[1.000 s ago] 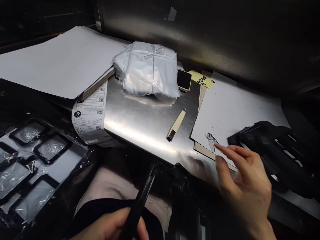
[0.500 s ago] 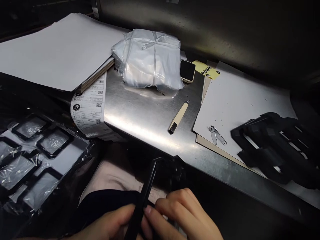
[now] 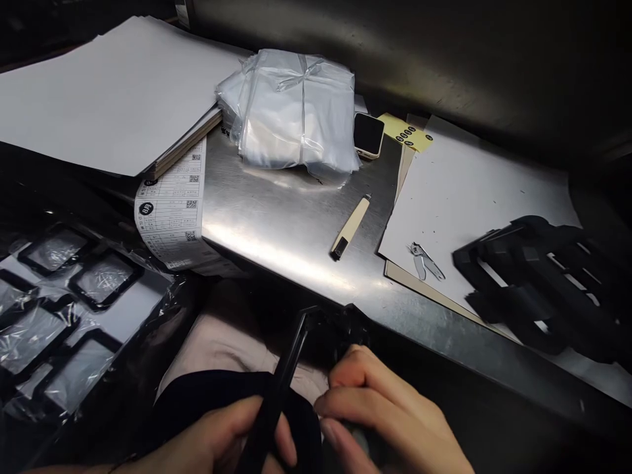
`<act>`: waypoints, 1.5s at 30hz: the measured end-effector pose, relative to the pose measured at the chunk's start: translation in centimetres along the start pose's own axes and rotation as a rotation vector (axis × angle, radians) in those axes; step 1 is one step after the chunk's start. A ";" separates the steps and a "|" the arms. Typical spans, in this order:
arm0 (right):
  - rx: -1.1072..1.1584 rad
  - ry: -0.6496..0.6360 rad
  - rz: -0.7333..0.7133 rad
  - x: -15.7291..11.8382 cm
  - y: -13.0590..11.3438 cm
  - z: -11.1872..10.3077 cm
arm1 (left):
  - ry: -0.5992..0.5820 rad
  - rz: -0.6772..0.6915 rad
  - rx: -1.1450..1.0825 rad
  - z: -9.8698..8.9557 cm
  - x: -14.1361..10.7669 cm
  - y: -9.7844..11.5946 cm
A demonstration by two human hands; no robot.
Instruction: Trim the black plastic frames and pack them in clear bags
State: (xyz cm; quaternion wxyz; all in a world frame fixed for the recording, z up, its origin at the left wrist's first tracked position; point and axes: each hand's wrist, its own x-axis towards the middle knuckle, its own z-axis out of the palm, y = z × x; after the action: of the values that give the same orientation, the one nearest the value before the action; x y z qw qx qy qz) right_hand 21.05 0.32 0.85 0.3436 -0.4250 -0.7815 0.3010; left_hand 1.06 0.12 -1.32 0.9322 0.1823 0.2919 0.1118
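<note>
In the head view, grips a black plastic bar [image 3: 286, 372] between thumb and fingers of the left hand [image 3: 230, 428], aslant over the lap [image 3: 217, 352], below the front edge of the metal table [image 3: 276, 227]. Curls the fingers of the right hand [image 3: 390, 401] just beside the bar; cannot tell whether closed on anything. Seems mid-handwork, with the bar steadied from the left. Probably calls for a firm left hold and fine right fingertip control. Shows nail clippers [image 3: 419, 253] and a utility knife [image 3: 351, 227] beyond, both untouched.
</note>
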 end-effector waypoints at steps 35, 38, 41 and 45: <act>-0.040 -0.337 0.310 3.8 2.4 -1.4 | 0.023 0.078 0.157 -1.0 2.5 4.5; -0.025 -0.305 0.344 3.1 2.3 -1.9 | 0.007 0.010 0.094 -1.2 2.7 4.9; -0.034 -0.280 0.382 2.8 1.9 -2.1 | -0.020 -0.012 0.100 -1.1 2.7 4.9; -0.065 -0.276 0.446 2.9 1.5 -1.5 | -0.002 -0.008 0.131 -0.7 2.6 4.8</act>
State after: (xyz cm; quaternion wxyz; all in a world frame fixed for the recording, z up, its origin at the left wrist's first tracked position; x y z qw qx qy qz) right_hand 21.75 3.78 1.42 0.1449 -0.5524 -0.7172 0.3993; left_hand 2.22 5.51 -1.19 0.9191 0.2417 0.2984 0.0885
